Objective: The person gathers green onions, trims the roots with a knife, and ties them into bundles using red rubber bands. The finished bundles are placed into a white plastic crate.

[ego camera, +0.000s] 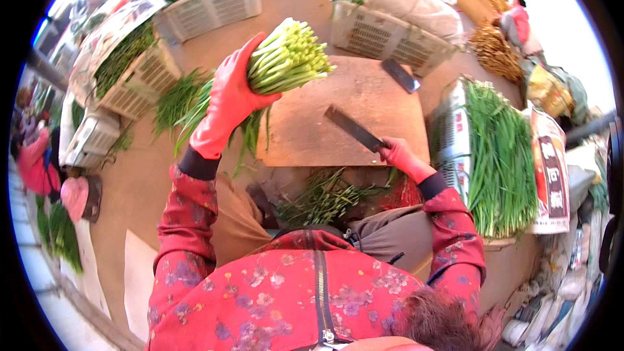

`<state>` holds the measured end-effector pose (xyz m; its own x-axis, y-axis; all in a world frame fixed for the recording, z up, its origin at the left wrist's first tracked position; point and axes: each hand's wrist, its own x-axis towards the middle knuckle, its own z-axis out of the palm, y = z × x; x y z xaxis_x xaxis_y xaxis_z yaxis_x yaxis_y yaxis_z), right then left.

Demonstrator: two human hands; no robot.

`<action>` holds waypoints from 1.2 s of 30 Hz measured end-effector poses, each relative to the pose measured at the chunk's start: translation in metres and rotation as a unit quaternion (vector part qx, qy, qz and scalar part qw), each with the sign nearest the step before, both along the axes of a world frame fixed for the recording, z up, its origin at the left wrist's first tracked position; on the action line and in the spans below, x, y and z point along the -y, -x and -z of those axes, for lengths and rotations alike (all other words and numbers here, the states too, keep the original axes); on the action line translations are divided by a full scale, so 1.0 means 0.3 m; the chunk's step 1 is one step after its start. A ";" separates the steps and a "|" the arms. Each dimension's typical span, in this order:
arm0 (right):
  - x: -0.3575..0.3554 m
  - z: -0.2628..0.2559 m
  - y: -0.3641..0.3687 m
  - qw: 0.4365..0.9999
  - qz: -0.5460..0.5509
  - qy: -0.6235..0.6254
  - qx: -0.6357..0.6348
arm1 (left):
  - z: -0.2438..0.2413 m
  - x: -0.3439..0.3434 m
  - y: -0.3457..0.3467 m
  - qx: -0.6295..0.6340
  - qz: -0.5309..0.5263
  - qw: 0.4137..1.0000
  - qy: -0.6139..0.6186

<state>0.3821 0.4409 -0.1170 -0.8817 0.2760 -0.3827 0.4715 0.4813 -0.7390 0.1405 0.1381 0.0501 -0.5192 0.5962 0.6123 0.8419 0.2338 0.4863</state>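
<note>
My left hand (234,85), in a red rubber glove, grips a thick bundle of green leafy stalks (287,61). Its pale stem ends face up and right, and long leaves hang below my wrist. The bundle is raised over the left side of a low wooden board (312,131). In my right hand (402,153), also gloved in red, is the handle of a knife with a broad dark blade (352,127), which points up and left over the board. A dark phone-like object (400,75) rests at the board's far right corner.
Loose green trimmings (331,200) lie on the floor between my legs. At the right stands a crate packed with long green stalks (502,156). Other plastic crates (385,39) stand beyond the board and at the left (141,78). A person (519,22) is far off at the upper right, another (39,161) at the left.
</note>
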 end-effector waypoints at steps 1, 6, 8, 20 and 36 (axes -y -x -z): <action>-0.010 -0.009 0.019 0.998 0.058 0.028 -0.017 | 0.002 -0.007 -0.013 -0.032 -0.017 0.999 0.009; -0.004 0.038 0.089 0.961 0.176 -0.163 -0.139 | 0.083 -0.029 -0.008 -0.073 -0.026 0.994 0.073; 0.005 0.042 0.135 0.908 0.172 -0.368 -0.106 | 0.083 -0.028 -0.010 -0.069 -0.030 0.995 0.064; 0.078 -0.040 0.180 0.889 0.126 -0.349 -0.268 | 0.054 -0.025 -0.028 -0.046 -0.027 0.995 0.084; 0.403 -0.513 0.297 0.792 -0.079 -0.511 -0.325 | 0.110 -0.026 -0.003 -0.057 -0.026 0.990 0.126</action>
<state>0.2931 0.3201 0.0370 -0.8551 0.0166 0.5182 0.0262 0.9996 0.0112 0.1413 0.1459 0.0172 -0.4893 0.7115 0.5043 0.8717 0.3804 0.3090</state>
